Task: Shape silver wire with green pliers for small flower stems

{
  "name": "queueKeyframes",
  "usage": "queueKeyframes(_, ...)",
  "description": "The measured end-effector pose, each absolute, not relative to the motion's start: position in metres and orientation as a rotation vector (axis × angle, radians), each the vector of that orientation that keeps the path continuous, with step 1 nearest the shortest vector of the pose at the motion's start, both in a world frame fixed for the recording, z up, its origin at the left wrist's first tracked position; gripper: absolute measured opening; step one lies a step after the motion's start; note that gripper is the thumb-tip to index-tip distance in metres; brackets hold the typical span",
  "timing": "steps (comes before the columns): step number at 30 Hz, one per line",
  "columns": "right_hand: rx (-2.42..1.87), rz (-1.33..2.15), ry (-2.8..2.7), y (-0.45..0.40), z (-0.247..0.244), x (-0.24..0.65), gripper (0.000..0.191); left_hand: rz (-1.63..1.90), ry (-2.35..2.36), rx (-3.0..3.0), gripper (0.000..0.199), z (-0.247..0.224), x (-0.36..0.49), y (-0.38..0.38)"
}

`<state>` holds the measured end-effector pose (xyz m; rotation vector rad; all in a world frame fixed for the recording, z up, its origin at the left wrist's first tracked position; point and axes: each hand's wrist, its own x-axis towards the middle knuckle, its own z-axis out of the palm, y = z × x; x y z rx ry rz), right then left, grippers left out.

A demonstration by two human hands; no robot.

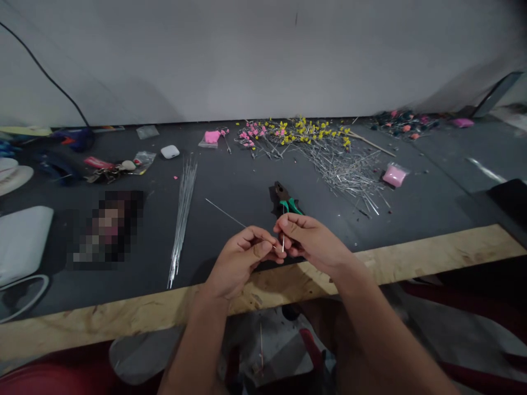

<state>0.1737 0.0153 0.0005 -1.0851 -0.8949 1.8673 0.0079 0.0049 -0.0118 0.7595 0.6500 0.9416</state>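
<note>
My left hand pinches a long thin metal wire, whose free end points up and to the left over the dark tabletop. Close beside it, my right hand grips a short, roughly upright piece of wire between thumb and fingers. Whether the two pieces are joined is hidden by my fingers. Just beyond my right hand lie pliers with green handles, partly covered by that hand. A bundle of straight wires rests to the left of my hands.
Wires topped with yellow bits and pink bits lie by the wall, beside a heap of loose wires. A pink packet sits right. Keys and a white case lie left. The wooden edge runs along the front.
</note>
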Motion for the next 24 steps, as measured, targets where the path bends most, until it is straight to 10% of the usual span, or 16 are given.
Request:
queueKeyframes(7,-0.99,1.578,-0.857,0.02,-0.005,0.166,0.025,1.39,0.834,0.737,0.01,-0.021,0.018,0.011)
queueKeyframes(24,-1.455,1.517,-0.97,0.049,-0.023,0.248,0.026,0.907,1.079,0.915,0.009,-0.026,0.006,0.012)
